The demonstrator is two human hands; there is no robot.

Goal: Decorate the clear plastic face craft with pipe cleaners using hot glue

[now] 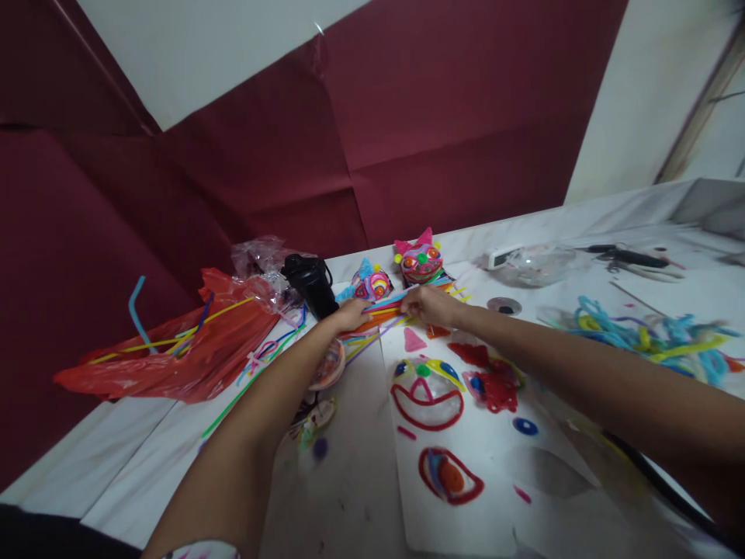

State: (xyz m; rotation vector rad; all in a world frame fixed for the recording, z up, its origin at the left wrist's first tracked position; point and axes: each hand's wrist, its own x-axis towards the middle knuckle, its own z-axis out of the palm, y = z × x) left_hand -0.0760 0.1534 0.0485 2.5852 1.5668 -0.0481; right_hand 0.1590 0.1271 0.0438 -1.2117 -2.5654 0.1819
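Slender, brightly coloured strands, orange, red, yellow and blue among them, lay together as a flattened bundle [382, 314] near the back of the pale table [337, 512], between the person's hands. The left hand [352, 315] bent its fingers over the bundle's left part, and the right hand [429, 303] curled its own down on the right part; whether the fingertips pinched a strand or only rested there, I could not tell. Just behind stood two decorated heads: a pink-eared head [421, 261] with pointed ears, and a blue-tufted head [373, 286], fuzzy on top. Beside the left hand stood one black container [309, 284], smooth and cylindrical. A glossy, crumpled red plastic bag [226, 353] spread out at the left, with crinkled clear film [261, 260] behind it. Nearer the person, a smooth white sheet [431, 528] with a rounded corner bore one curved red mouth outline [427, 426], one round green nose [423, 371], one pink triangle [414, 340] and one large almond-shaped eye [451, 475] rimmed in red. One flat blue oval [525, 426] lay to their right. Farther right sprawled a tangled heap of fuzzy stems [652, 335], mostly blue and yellow, too jumbled to count
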